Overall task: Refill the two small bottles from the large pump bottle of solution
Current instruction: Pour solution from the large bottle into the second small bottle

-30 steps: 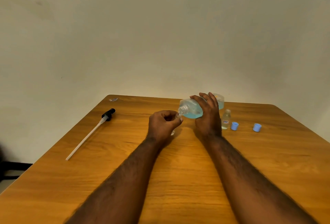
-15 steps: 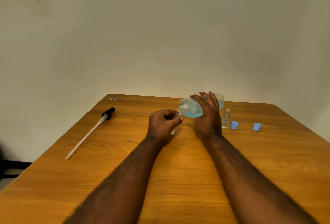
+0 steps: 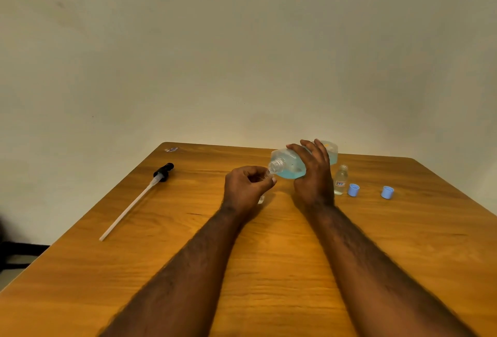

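My right hand (image 3: 313,175) grips the large clear bottle (image 3: 289,163) of blue solution, tipped on its side with its open neck pointing left and down. My left hand (image 3: 246,189) holds a small clear bottle (image 3: 261,198), mostly hidden by the fingers, with its mouth right under the large bottle's neck. A second small bottle (image 3: 341,179) stands upright and uncapped on the table just right of my right hand. Two blue caps (image 3: 353,190) (image 3: 387,192) lie further right.
The black pump head with its long white tube (image 3: 134,202) lies on the left part of the wooden table (image 3: 269,269). A small scrap (image 3: 171,149) sits at the far left corner. A plain wall stands behind the table.
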